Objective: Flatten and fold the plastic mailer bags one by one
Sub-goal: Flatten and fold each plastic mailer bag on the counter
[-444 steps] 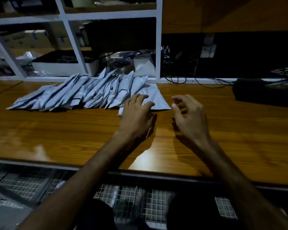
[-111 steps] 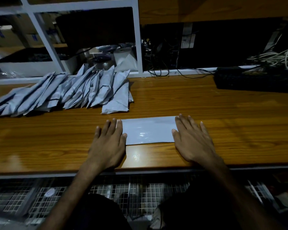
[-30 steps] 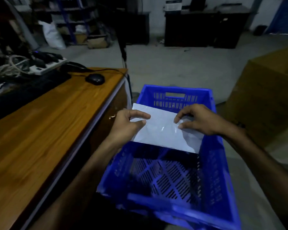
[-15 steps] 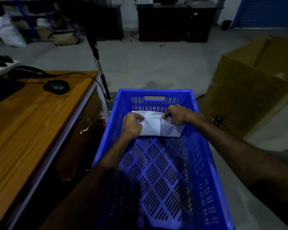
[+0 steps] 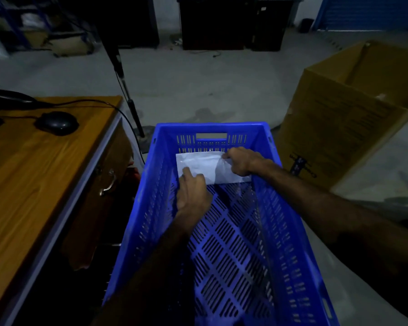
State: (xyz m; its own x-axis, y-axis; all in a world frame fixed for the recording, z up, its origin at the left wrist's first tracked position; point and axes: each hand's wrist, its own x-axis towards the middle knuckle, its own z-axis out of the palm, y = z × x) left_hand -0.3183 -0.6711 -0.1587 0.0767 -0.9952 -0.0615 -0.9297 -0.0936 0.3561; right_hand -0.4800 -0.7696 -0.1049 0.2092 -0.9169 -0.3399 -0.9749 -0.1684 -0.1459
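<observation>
A folded white mailer bag (image 5: 205, 165) lies flat on the floor of a blue slotted plastic crate (image 5: 210, 127), against its far wall. My left hand (image 5: 193, 191) reaches down into the crate and its fingertips rest on the mailer's near left part. My right hand (image 5: 242, 161) has its fingers curled and pinches the mailer's right end. The stack of other mailers is out of view.
The crate stands on the grey floor beside a wooden desk (image 5: 33, 175) at left, which carries a black mouse (image 5: 57, 123) and cables. An open cardboard box (image 5: 344, 123) stands at right. A thin dark stand pole (image 5: 125, 90) rises behind the crate.
Both hands carried the folded mailer from above the crate down to its far floor. My left hand has released its pinch and now lies on top; the right still holds the edge.
</observation>
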